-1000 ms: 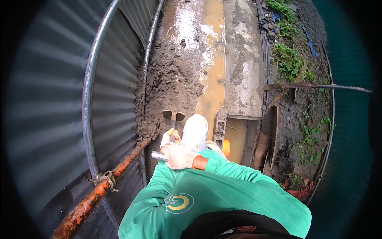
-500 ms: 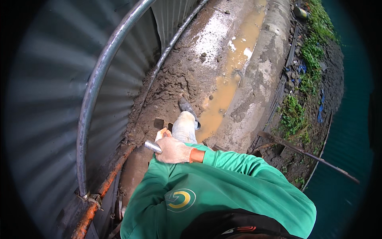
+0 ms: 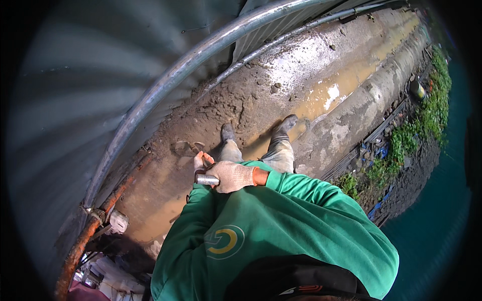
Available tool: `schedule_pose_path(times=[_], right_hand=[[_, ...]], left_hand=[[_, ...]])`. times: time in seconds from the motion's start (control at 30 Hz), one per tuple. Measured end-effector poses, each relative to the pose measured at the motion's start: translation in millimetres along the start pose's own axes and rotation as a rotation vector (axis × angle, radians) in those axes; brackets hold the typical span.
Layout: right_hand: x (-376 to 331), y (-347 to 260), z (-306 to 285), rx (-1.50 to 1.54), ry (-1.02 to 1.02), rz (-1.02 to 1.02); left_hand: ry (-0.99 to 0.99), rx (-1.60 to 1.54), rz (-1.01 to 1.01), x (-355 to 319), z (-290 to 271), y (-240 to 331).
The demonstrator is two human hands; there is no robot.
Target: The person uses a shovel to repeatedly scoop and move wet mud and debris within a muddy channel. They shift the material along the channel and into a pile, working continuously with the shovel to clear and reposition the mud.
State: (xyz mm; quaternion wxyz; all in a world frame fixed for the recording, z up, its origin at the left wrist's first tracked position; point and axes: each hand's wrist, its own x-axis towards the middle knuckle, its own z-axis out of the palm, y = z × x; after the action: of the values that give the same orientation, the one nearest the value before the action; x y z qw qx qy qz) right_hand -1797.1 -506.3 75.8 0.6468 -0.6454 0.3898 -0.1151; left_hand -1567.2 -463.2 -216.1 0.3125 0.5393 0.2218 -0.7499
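Observation:
My right hand (image 3: 233, 176), in a pale knitted work glove, is closed around a silver metal tube (image 3: 207, 179) in front of my belly. The tube's blunt end sticks out on the left side of the fist. Just beyond it is my left hand (image 3: 200, 161), in a glove with orange fingertips. Its fingers are curled, and what they hold is hidden. Past the left hand lies a muddy curved shape (image 3: 188, 148) on the ground; whether it joins the tube cannot be seen.
My muddy boots (image 3: 285, 124) stand on wet mud beside a brown puddle (image 3: 331, 95). A corrugated metal wall (image 3: 75, 110) and bent steel pipe (image 3: 150, 98) rise at left, with a rusty orange pipe (image 3: 83, 241). At right are a concrete ledge (image 3: 346, 128), weeds (image 3: 401, 135) and green water (image 3: 427, 215).
My view has turned, so the ledge and puddle now slant to the right. Both boots show now, where one did before. The brown pole at right is gone from sight. My right hand keeps the tube.

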Motion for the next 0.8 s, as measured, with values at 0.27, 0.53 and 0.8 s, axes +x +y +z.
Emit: schedule_pose_path(times=[0.27, 0.53, 0.8], right_hand=[[-83, 66, -124, -0.111, -0.193, -0.287], [-235, 119, -289, -0.204, -0.534, -0.478], [-272, 126, -373, -0.12, -0.703, -0.129]], left_hand=[[-0.149, -0.281, 0.288, 33, 81, -124], [0.194, -0.552, 0.548, 14, 270, -304], [0.162, -1.229, 0.642, 39, 358, -380]])
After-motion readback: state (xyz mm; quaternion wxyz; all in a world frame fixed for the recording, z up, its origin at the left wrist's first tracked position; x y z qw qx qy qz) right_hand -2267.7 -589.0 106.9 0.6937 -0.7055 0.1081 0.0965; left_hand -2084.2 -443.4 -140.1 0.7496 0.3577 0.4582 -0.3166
